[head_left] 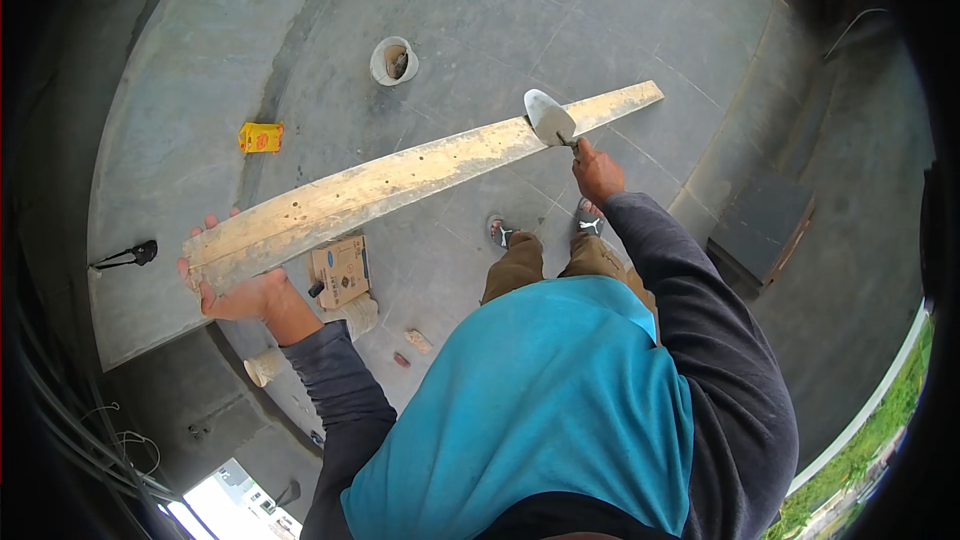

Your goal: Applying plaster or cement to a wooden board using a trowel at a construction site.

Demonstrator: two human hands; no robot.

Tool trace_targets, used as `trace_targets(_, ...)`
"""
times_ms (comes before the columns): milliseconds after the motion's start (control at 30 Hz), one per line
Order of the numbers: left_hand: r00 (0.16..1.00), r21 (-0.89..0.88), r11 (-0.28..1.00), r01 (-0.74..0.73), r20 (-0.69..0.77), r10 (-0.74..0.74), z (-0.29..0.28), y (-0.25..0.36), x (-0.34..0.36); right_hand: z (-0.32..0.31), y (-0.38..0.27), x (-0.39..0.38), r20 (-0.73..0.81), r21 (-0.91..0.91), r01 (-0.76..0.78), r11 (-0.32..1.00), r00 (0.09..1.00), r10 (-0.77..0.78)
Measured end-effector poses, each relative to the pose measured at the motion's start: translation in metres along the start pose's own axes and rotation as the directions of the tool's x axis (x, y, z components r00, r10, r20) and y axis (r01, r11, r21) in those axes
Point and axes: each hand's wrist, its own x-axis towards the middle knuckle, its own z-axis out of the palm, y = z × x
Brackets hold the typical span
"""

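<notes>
Your left hand (242,296) clamps the board (400,175) at frame left; your right hand (598,175) grips the trowel (551,118), upper centre. I'd scrape lengthwise, low angle, board braced.

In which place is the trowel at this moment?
In the head view, the trowel is above and right of centre, in the right hand and overlapping the wooden board.

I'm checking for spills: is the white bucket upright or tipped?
Upright: the white bucket's round mouth faces up, showing brownish contents inside.
</notes>
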Motion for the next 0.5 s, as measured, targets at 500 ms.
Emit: trace_targets(500, 1.0, -0.01, 1.0, 0.017, -0.015, -0.017, -0.011, -0.004, 0.006, -0.001, 0.008, 0.005, -0.013, -0.015, -0.006, 1.0, 1.0, 0.006)
